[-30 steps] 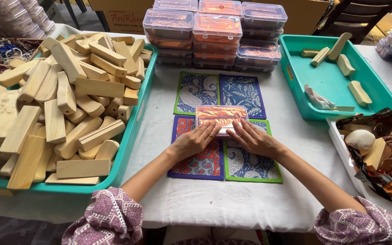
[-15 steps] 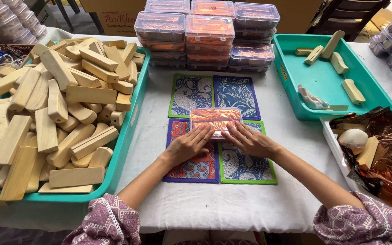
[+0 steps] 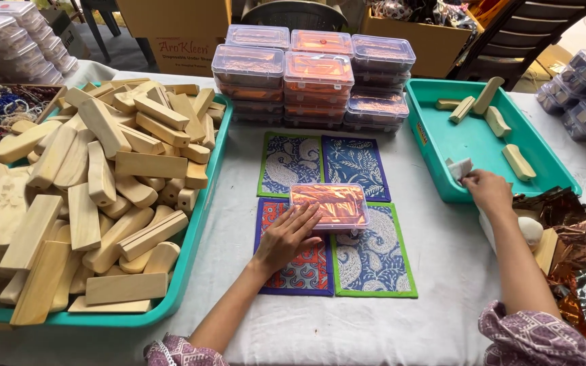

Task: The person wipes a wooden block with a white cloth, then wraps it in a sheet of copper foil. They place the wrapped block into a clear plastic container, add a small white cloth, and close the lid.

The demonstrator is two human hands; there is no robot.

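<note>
Left hand [image 3: 287,234] flat against clear lidded box [image 3: 329,205]; right hand [image 3: 486,190] at green tray [image 3: 435,146].
Box sits centred on patterned mats [image 3: 367,261], steadied by open fingers; right hand pinches a small grey piece [image 3: 460,169] at the tray's near rim.

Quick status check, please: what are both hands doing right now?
Left hand flat against clear plastic box on patterned mats. Right hand at teal tray rim, pinching small grey piece. Nothing between them.
</note>
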